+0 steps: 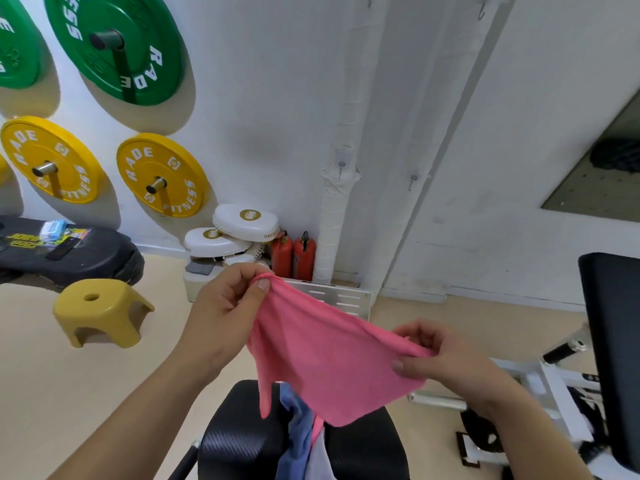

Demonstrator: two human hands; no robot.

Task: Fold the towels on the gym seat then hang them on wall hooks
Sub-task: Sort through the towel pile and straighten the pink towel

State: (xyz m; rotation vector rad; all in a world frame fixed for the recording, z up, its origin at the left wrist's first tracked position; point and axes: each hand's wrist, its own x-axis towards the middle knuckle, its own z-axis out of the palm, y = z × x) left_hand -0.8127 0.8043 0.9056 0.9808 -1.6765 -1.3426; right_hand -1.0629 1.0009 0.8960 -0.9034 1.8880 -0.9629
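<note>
Towel (pink) hangs mid-frame, both hands pinching its top corners: left hand, right hand. Folding comes next, I think: bring corners together.

1 pink towel — 2 green plates, 2 extinguishers, 1 stool

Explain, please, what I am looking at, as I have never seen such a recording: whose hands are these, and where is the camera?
No machine here: a person works with bare hands, and the one picture comes from a camera worn on the head, looking forward and down. The left hand and right hand each pinch an edge of a pink towel, spread in the air above the gym seat. A blue towel and a white towel lie on the seat. A wall hook shows behind.
</note>
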